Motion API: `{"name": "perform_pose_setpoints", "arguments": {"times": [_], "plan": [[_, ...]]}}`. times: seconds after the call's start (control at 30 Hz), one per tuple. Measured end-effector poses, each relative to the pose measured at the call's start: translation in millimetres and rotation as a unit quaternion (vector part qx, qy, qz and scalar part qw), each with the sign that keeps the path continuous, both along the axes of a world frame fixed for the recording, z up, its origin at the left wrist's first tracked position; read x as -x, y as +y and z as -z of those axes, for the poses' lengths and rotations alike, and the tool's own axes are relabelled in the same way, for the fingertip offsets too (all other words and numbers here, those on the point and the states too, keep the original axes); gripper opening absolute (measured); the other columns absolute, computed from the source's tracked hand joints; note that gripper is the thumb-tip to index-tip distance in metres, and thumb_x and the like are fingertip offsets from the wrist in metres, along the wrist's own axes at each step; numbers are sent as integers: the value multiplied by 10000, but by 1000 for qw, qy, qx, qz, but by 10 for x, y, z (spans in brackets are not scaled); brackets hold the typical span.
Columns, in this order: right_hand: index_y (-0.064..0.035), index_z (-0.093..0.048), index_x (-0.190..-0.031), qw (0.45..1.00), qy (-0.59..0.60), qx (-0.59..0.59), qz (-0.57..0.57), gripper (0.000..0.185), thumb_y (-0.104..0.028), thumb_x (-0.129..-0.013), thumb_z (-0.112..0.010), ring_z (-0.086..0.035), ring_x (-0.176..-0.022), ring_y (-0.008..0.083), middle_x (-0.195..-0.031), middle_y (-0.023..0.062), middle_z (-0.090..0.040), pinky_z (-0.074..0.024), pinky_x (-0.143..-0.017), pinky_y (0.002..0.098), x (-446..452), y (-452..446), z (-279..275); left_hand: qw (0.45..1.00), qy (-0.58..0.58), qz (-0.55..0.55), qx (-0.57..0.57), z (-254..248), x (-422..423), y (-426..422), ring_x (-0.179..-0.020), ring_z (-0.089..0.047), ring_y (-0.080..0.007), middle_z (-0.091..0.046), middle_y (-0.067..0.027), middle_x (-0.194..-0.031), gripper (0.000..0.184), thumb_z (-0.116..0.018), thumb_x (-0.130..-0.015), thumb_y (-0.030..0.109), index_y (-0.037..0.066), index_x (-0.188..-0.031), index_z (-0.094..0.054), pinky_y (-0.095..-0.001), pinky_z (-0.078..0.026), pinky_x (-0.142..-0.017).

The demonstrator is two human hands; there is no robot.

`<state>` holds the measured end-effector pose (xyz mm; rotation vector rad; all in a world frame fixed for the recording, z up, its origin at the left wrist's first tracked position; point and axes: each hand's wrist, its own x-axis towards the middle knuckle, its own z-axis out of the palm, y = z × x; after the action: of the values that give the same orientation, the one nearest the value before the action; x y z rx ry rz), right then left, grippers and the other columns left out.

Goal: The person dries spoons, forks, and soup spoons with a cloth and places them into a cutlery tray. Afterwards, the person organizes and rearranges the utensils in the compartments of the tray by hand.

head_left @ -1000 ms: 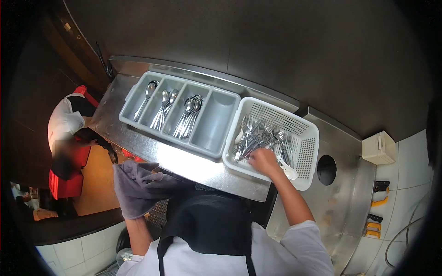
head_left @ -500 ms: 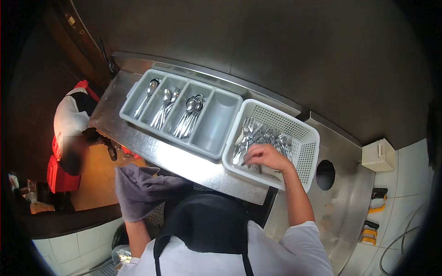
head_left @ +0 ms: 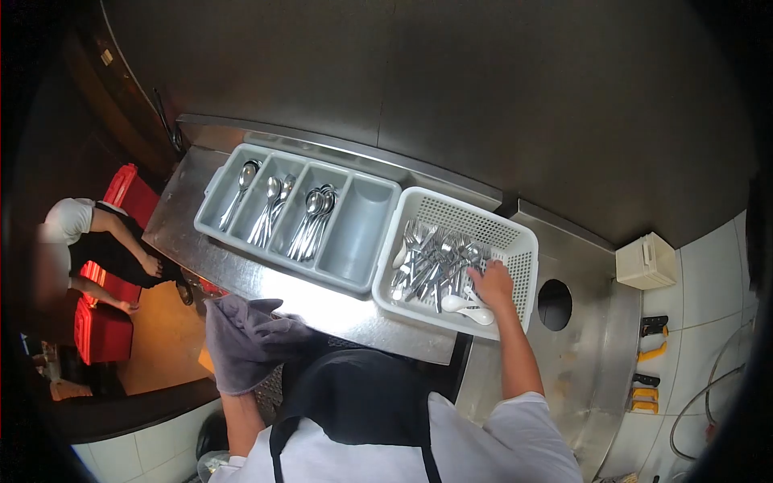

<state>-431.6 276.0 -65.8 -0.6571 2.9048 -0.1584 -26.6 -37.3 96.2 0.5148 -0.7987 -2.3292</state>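
Note:
My right hand point(head_left: 493, 283) reaches into the white perforated basket point(head_left: 522, 241), at the right side of a pile of forks and other cutlery point(head_left: 439, 262); its fingers are bent at the metal handles. White plastic spoons point(head_left: 471, 311) lie near the basket's front wall. A purple-grey cloth point(head_left: 250, 342) covers my left hand, so its fingers are hidden. Left of the basket stands a grey four-compartment tray point(head_left: 354, 229). Spoons point(head_left: 312, 224) lie in its three left compartments; the rightmost one holds nothing.
The steel counter point(head_left: 322, 312) carries both containers. Right of the basket is a round dark hole point(head_left: 555, 304). A cream box point(head_left: 646, 262) and yellow-and-black tools point(head_left: 651, 350) are by the tiled wall. Another person point(head_left: 105, 241) bends near red containers point(head_left: 105, 328) at left.
My right hand has moved from the left and middle of the cutlery to its right side. The other person has shifted, and both forearms now show. The view has turned slightly.

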Motion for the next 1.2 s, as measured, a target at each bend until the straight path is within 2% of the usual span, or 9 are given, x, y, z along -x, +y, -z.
{"name": "perform_pose_setpoints", "arguments": {"times": [0.03, 0.33, 0.47, 0.63, 0.73, 0.8, 0.9, 1.1, 1.2], "plan": [[93, -604, -1218, 1000, -10, -16, 17, 773, -608, -891, -583, -566, -1171, 391, -1246, 255, -596, -477, -977, 468, -54, -66, -25, 999, 23, 14, -36, 13, -1, -15, -924, -671, -366, -605, -285, -1205, 764, -185, -1026, 632, -45, -1139, -521, -465, -550, -902], [132, -536, -1284, 995, -17, -73, 62, 902, -677, -886, -534, -548, -1196, 388, -1286, 256, -577, -449, -997, 489, -229, -614, -83, 989, 53, 20, -137, 7, 121, 34, -1068, -617, -383, -604, -280, -1162, 805, -153, -1018, 645, -38, -1226, -524, -531, -537, -907], [122, -537, -1290, 991, -70, -60, 94, 895, -677, -886, -535, -545, -1202, 407, -1293, 267, -569, -451, -1004, 491, -107, -665, 32, 997, -28, 34, 56, 143, 108, -30, -1045, -624, -397, -605, -271, -1162, 685, -191, -1041, 596, 12, -1121, -541, -526, -557, -865], [107, -546, -1286, 993, -89, -42, 71, 801, -603, -915, -547, -542, -1203, 426, -1300, 288, -561, -443, -1021, 480, -304, -732, -223, 995, -41, -42, -75, 145, 121, 16, -954, -652, -377, -622, -250, -1101, 535, -258, -1063, 520, 53, -1013, -516, -490, -571, -821], [97, -547, -1294, 999, -3, -48, 6, 719, -516, -920, -587, -556, -1180, 432, -1274, 292, -577, -456, -1009, 472, -353, -608, -88, 997, -62, -32, -34, 39, 152, 11, -914, -661, -335, -640, -215, -1050, 491, -277, -1067, 492, 62, -1034, -511, -454, -568, -815], [98, -572, -1254, 1000, 14, -17, 7, 676, -484, -913, -609, -563, -1161, 433, -1252, 296, -586, -456, -1004, 477, -295, -526, 28, 983, -61, -63, -162, 135, 126, -9, -916, -649, -433, -604, -295, -1125, 535, -262, -1052, 553, 75, -1040, -501, -525, -570, -804], [97, -612, -1179, 1000, 7, 1, 28, 611, -454, -914, -619, -565, -1143, 429, -1227, 300, -591, -456, -998, 483, -206, -490, 127, 993, 33, -5, -109, 264, 99, -51, -909, -648, -435, -602, -294, -1135, 515, -262, -1060, 529, 67, -1086, -488, -530, -563, -812], [102, -642, -1080, 997, -3, -1, 73, 615, -492, -929, -586, -558, -1120, 418, -1177, 282, -598, -462, -971, 491, -195, -558, 111, 998, -67, -11, 8, 369, 163, -107, -1024, -623, -384, -602, -220, -1095, 347, -334, -1075, 388, 60, -1151, -418, -502, -572, -739], [109, -632, -1092, 998, 22, -14, 64, 694, -559, -909, -583, -548, -1133, 412, -1183, 272, -589, -463, -972, 485, -284, -627, 102, 895, -255, 20, 365, 311, 175, -126, -1068, -608, -354, -559, -132, -1032, 257, -477, -1034, 246, 61, -1188, -385, -463, -565, -714]]}}
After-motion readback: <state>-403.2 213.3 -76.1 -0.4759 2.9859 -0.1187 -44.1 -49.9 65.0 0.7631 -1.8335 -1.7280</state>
